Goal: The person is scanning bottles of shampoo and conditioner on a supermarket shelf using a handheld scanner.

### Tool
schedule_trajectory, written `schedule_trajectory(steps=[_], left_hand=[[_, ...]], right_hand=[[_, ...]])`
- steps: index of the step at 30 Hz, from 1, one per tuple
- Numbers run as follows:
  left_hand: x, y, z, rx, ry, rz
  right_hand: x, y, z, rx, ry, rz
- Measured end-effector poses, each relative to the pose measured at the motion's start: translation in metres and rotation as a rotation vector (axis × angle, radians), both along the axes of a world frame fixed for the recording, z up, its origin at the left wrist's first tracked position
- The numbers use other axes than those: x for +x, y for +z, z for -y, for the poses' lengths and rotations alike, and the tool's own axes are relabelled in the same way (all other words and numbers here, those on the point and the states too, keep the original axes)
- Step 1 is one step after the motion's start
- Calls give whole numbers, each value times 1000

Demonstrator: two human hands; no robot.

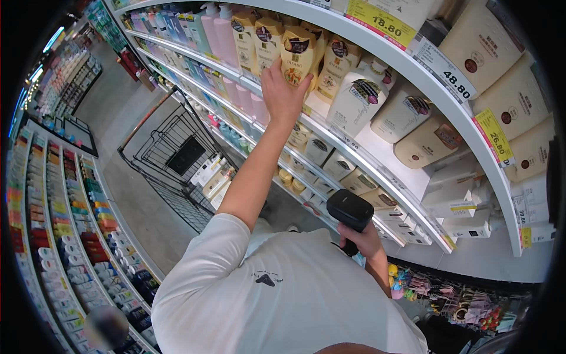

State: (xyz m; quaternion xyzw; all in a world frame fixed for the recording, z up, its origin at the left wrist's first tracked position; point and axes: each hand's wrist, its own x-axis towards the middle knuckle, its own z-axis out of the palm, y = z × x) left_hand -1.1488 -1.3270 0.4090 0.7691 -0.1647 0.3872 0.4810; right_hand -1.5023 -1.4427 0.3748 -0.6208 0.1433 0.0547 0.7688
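Note:
My left hand (285, 93) reaches out to the shelf with its fingers around the lower part of a yellow bottle (297, 51), which has a dark label and stands upright among similar bottles. Beside it are other cream-yellow bottles (268, 44), and to the right a white pump bottle (358, 97) stands on the same shelf. Near my body, my right hand (367, 243) grips the handle of a black handheld barcode scanner (349, 209). Part of that grip is hidden under the scanner head.
A black wire shopping cart (177, 146) stands on the left, with several white and cream boxes or bottles (216, 177) inside. White shelving (380, 175) with price tags curves across the right. Another stocked shelf (75, 248) lines the aisle's left side. Small hanging goods (460, 301) are at lower right.

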Motion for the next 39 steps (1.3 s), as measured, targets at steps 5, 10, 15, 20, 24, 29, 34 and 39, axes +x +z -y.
schedule_trajectory(steps=[5, 10, 15, 20, 24, 29, 34, 39], left_hand=[[-3, -4, -3, -14, 26, 9], [-26, -42, -25, -84, 61, 100], [-91, -175, -114, 53, -26, -346], [-125, -323, -251, 365, 175, -991], [-129, -415, -317, 740, 255, -1325], [-115, -494, -322, 806, 144, -1636], [-104, -531, -308, 795, 94, -1659], [-109, -546, -297, 793, 136, -1572]], right_hand=[[-3, -11, 1, -12, 34, -19], [4, -8, -6, -102, 6, -116], [17, -26, -9, -103, -17, -178], [38, -39, -22, -168, 71, -360], [62, -45, -44, -153, 22, -517], [74, -51, -53, -275, 25, -698], [85, -57, -65, -329, -19, -803], [86, -61, -66, -303, -17, -826]])
